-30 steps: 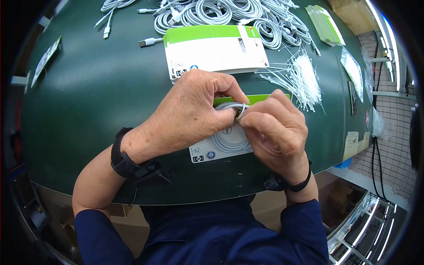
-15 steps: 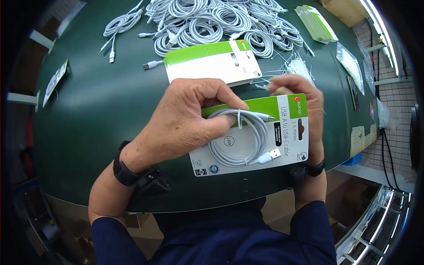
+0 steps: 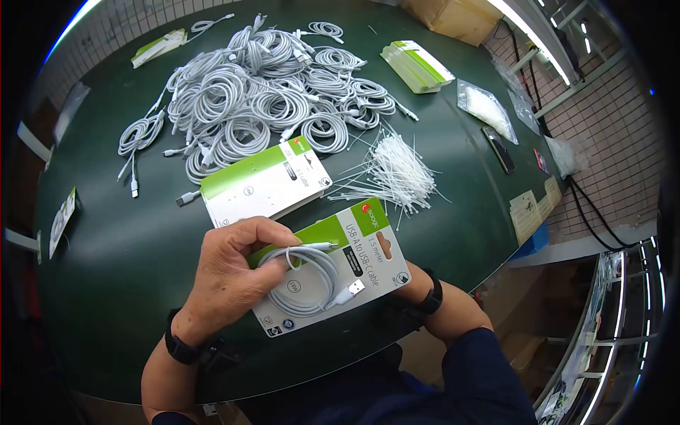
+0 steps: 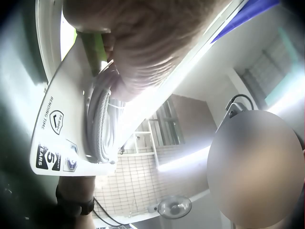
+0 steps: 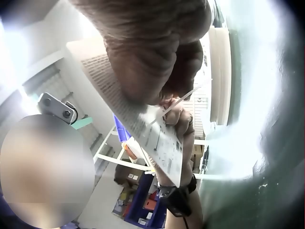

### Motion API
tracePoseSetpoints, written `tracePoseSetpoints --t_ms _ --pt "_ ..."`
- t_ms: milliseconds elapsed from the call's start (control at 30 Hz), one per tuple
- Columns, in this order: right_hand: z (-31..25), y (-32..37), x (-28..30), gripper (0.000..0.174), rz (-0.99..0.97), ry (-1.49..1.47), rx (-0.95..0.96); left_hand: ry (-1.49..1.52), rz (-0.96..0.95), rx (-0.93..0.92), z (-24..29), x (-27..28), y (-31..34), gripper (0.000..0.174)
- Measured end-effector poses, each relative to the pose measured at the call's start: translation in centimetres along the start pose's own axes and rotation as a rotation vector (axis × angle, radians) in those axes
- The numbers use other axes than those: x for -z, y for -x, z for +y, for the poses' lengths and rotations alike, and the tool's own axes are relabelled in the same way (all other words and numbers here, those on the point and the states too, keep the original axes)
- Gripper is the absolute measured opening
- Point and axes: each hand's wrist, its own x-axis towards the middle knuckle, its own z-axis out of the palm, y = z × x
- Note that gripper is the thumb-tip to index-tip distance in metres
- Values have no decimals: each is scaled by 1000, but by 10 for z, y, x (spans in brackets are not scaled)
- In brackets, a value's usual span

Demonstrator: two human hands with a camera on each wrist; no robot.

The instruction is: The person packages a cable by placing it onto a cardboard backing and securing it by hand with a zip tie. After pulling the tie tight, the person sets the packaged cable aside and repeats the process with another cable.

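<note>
My left hand (image 3: 237,269) grips a white and green packaging card (image 3: 389,273), thumb on the front by the coil and other fingers behind. A grey coiled USB cable (image 3: 322,304) lies against the card's front, with a white cable tie (image 3: 288,256) looped round it at the thumb. Behind the card, my right hand (image 5: 157,57) is hidden in the head view except near the wrist. The right wrist view shows its fingers curled close to the tie's tail (image 5: 181,101), which sticks out from the card's back; I cannot tell whether they pinch it.
Beyond the hands lie a stack of cards (image 3: 262,180), a heap of coiled cables (image 3: 234,99) and loose cable ties (image 3: 400,170). More cards (image 3: 418,67), a plastic bag (image 3: 485,110) and a phone (image 3: 499,150) are at the right. One carded cable (image 3: 62,221) stands far left.
My right hand has gone from the front of the card, round its right edge, to behind it. The left hand keeps its hold. The head view has shifted, showing more of the cable heap.
</note>
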Motion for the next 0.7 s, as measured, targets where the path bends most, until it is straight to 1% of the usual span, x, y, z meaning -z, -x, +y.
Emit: tracePoseSetpoints --t_ms 67,133,167,233,300,367,400,433,467,500,567,600,700 --pt "3 -7 3 51 9 -228 -24 17 -22 3 0 -1 1 27" --pt "-10 -21 9 35 65 204 158 56 -50 10 4 -4 3 28" --pt "-22 -29 9 29 123 763 364 23 -57 -18 4 -5 3 28" --pt "-35 -34 5 24 231 943 446 -51 -67 -39 1 -8 3 29" --pt "-33 -36 7 25 253 1023 478 -156 -159 -113 2 -7 1 43" --pt "-37 -34 6 24 231 911 402 -275 -197 -224 1 -8 -1 50" --pt "-38 -34 8 23 215 887 409 -310 -209 -242 1 -7 -2 51" --pt "-41 -34 8 17 198 890 410 -344 -221 -264 0 -6 -3 53" --pt "-39 -34 7 14 217 917 387 -375 -235 -288 0 -5 -3 54" --pt "-37 -34 5 12 238 947 362 -469 -248 -314 1 -3 -2 55" --pt "-39 -35 2 11 254 960 380 -650 -287 -378 3 -2 -3 58" --pt "-38 -35 2 11 264 971 388 -675 -275 -444 0 -3 -4 57" --pt "-27 -38 10 11 214 971 396 -786 -273 -503 4 -10 0 51"
